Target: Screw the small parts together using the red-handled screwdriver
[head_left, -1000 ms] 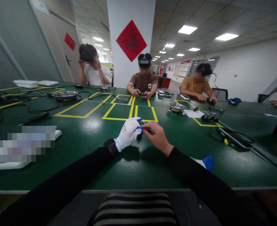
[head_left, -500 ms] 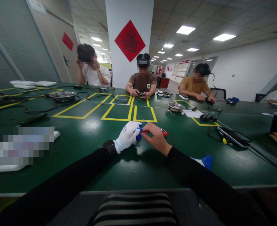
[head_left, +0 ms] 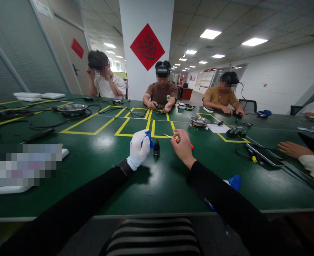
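My left hand (head_left: 141, 147), in a white glove with blue fingertips, is closed at the middle of the green table; what it holds, if anything, is hidden. Just right of it a small black cylinder (head_left: 156, 148) with a narrower top stands upright on the table. My bare right hand (head_left: 182, 145) is further right, its fingers curled over a red-handled screwdriver (head_left: 177, 140) whose thin metal shaft points left. The fingers look loosely bent, and whether they grip the handle is unclear. A blue and white glove (head_left: 234, 182) lies beside my right forearm.
Metal bowls (head_left: 199, 121) stand further back, with black parts (head_left: 237, 132) and a phone-like device (head_left: 265, 155) on the right. White cases (head_left: 12, 188) lie at the left. Another person's hand (head_left: 292, 149) rests at the right. People sit across the table.
My hands have moved apart, the left going left and the right going right. The black cylinder now shows upright between them. The other person's hand at the right has come further in.
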Tool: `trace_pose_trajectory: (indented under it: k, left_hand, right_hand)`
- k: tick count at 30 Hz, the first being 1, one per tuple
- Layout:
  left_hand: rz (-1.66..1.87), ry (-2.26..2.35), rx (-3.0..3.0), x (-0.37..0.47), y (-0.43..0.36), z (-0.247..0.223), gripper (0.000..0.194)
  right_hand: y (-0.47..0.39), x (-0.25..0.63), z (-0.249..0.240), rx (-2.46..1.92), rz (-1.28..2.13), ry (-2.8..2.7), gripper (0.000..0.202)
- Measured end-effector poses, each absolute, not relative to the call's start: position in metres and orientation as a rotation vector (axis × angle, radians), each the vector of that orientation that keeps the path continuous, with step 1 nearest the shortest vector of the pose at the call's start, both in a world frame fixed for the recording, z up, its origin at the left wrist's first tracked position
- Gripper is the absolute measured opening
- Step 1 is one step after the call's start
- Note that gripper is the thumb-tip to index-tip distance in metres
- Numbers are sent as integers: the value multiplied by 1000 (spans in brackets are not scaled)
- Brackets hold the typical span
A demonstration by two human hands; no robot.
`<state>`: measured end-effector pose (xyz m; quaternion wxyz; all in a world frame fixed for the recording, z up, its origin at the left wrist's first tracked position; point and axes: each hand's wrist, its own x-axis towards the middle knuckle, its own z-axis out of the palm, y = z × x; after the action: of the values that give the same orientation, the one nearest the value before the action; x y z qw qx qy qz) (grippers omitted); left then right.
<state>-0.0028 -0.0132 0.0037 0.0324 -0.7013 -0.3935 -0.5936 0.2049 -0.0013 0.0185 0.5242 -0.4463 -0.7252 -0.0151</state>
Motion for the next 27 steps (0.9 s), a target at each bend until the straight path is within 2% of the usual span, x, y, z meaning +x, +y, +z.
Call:
trace_pose_trajectory:
  k: [4,7,9,14,18,20,24,27]
  left_hand:
    - [-1827,-1312,-2141,-8,-4,6,28]
    - [-1708,-1354,-2271,-7,2,6,25]
    - [-1644,-1344,-2361,-5,4,5,36]
    - [-1511,-1273,-2602,-2,3,4,84]
    - [-1317,-1333,-2713,-8,5,0,96]
    - [-1244,-1371,-2731,-10,7,-3,92]
    - [-1122,-1317,-2848,-10,12,-5,57]
    - [-1156,-1298,-2898,-8,11,-4,45]
  right_hand:
    - [17,226,13,-1569,-108,-1762,9]
    - [17,228,11,-1703,-135,-1848,11]
    - [14,225,11,-1721,-219,-1898,11]
    - [9,221,15,-1816,-297,-1951,13]
    - [7,226,17,-1918,-83,-1945,16]
    - [4,226,17,-1905,-62,-1946,17]
    - [-4,221,19,-1806,-18,-1930,14]
    - [-7,218,20,-1703,49,-1959,10]
